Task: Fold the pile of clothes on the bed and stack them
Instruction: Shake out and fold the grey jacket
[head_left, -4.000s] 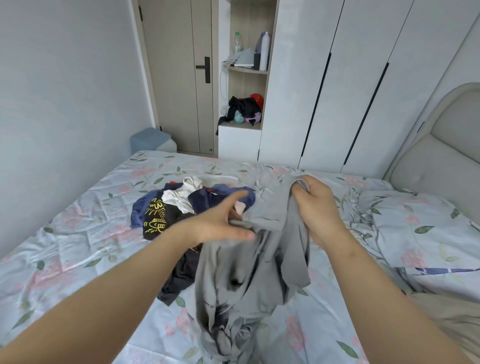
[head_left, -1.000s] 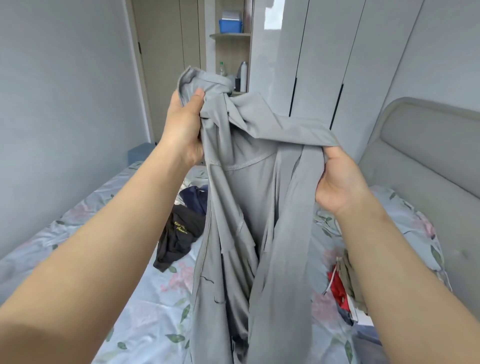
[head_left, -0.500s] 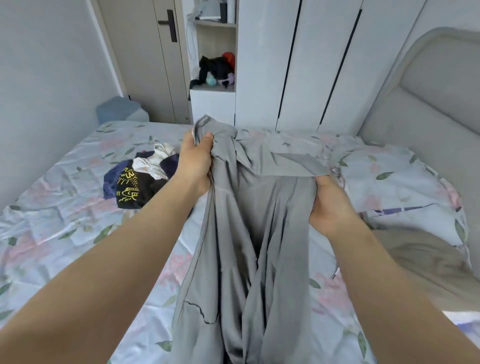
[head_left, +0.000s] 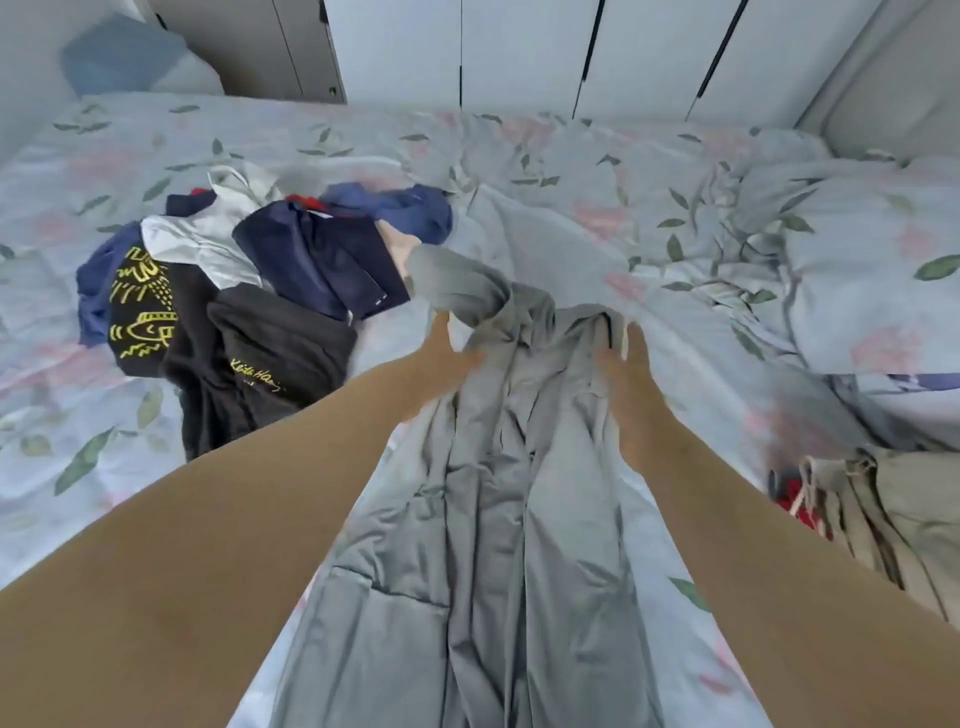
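Lying lengthwise down the middle of the bed (head_left: 156, 519), the grey garment (head_left: 498, 545) is now spread on the floral sheet, where half a second ago it hung lifted between both hands. The left hand (head_left: 441, 364) has come down onto the garment's upper left edge, fingers stretched flat and apart; the picture is blurred there, so I cannot tell whether it pinches any cloth. The right hand (head_left: 628, 384) rests at the upper right edge, fingers extended along the fabric, and its hold is just as unclear. A bunched fold of grey cloth stands up between and just beyond the two hands.

The pile of clothes (head_left: 234, 291), dark blue, white and black with yellow print, sits to the left of the garment, its nearest black piece just beside the left forearm. On the right, a beige garment (head_left: 893, 519) with something red under it lies close to the right forearm. Open sheet remains at the near left corner and along the far side, below the wardrobe doors (head_left: 519, 52).
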